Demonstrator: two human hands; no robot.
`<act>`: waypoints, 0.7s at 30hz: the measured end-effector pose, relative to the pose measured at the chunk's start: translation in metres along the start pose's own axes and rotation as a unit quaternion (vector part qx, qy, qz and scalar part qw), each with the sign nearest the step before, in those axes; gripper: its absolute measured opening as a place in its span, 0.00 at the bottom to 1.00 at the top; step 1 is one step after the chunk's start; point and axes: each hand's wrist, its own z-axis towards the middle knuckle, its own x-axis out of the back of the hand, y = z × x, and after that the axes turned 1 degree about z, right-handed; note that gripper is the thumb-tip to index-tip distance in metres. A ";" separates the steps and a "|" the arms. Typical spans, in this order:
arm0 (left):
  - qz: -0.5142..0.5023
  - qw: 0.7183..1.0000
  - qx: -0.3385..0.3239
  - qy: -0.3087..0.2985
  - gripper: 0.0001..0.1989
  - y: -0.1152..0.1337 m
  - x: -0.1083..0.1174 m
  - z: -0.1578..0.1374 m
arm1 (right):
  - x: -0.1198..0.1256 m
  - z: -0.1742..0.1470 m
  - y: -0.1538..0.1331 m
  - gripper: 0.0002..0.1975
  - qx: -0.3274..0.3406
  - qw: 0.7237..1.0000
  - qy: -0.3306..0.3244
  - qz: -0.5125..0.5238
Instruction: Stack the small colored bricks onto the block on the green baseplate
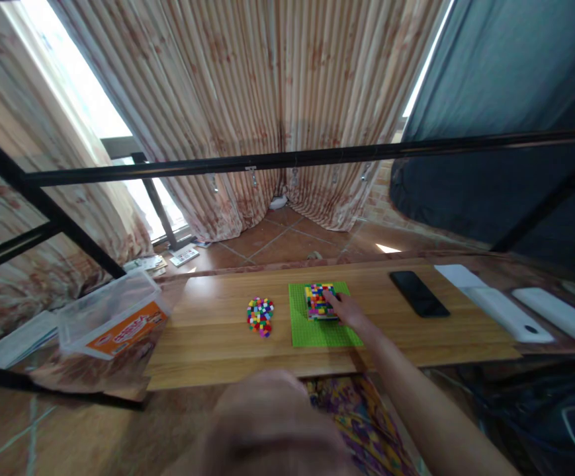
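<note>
My right hand (345,309) reaches in from the lower right. Its fingers are closed together at the top right of a multicoloured toy-brick build (317,305); any small piece between the fingertips is hidden. Under the build lies a bright green studded baseplate (311,336). Left of the plate, a pile of small loose toy bricks (260,316) in mixed colours is spread on the wooden table (208,344). Nothing I can make out as my left hand shows. A blurred skin-toned shape close to the camera fills the bottom centre.
A black phone (419,293) lies right of the baseplate. White objects (510,314) sit at and beyond the table's right end. A clear plastic box (113,317) with an orange label stands off the left end. A black metal bar (287,160) crosses before the curtains.
</note>
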 end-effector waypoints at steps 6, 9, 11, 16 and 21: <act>0.047 0.990 0.125 -0.042 0.11 -0.115 -0.039 0.019 | 0.002 -0.005 0.002 0.30 -0.013 0.999 -0.008 0.034; 0.095 0.985 0.138 -0.045 0.10 -0.143 -0.055 0.013 | 0.004 -0.008 0.001 0.29 -0.022 0.998 -0.019 0.051; 0.101 0.987 0.116 -0.045 0.10 -0.145 -0.064 0.014 | 0.005 -0.010 0.001 0.29 -0.027 0.998 -0.025 0.059; 0.150 0.982 0.086 -0.071 0.10 -0.140 -0.085 0.025 | 0.008 -0.013 0.002 0.30 -0.028 0.995 -0.043 0.085; 0.204 0.970 0.092 -0.091 0.10 -0.142 -0.097 0.030 | 0.009 -0.019 0.004 0.29 -0.014 0.992 -0.041 0.117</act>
